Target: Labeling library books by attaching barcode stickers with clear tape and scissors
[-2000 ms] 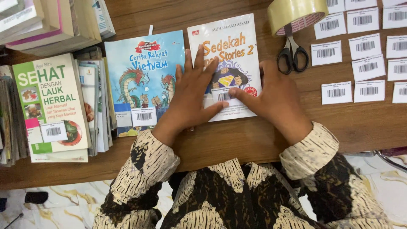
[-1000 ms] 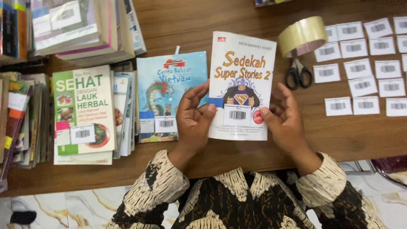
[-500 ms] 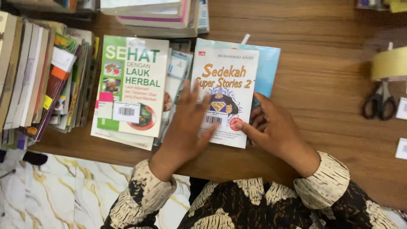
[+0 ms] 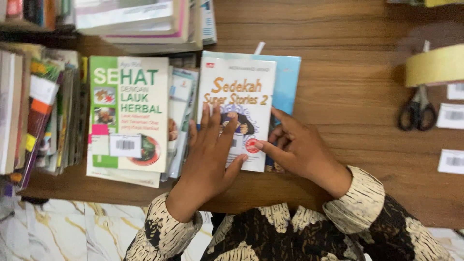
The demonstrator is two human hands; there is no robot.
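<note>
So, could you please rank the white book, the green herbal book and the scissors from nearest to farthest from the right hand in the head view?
1. White book: touching the right hand.
2. Scissors: off to the right.
3. Green herbal book: far left.

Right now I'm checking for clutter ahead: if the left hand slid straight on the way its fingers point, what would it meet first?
The left hand points up the white book it lies on. Past that book's top edge comes bare wooden table, then probably the stacked books at the far edge.

Hands [image 4: 212,154] press white book [image 4: 237,96] — desk [image 4: 348,63].
</note>
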